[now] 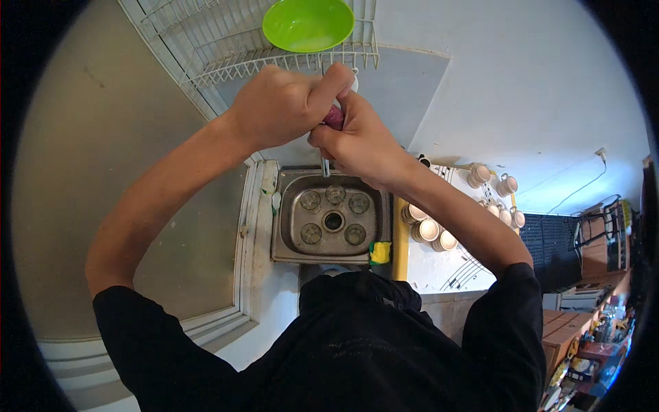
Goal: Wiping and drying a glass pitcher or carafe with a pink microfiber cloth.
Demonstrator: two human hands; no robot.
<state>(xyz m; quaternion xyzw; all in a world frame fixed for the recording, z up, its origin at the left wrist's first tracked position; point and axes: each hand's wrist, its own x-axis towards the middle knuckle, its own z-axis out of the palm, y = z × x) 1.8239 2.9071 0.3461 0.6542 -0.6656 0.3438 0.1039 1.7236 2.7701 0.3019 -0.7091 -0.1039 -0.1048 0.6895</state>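
Observation:
Both my hands are raised together above the far end of the sink. Between them shows a small purple-red, rough-looking piece (334,117); most of it is hidden by my fingers, so its kind cannot be told. My left hand (280,106) is closed like a fist with the thumb across, gripping it from the left. From the right, my right hand (360,141) curls its fingers and thumb around it. Just below the hands, a metal tap spout (325,167) points down into the steel sink (292,255). Several clear glasses (311,233) stand around the drain.
A white wire rack (226,65) holding a green bowl (309,27) hangs above my hands. Right of the sink, a patterned table (425,271) carries several stacked cups (428,230). A yellow-green sponge (379,253) lies at the sink's near right corner. A window (137,226) is on the left.

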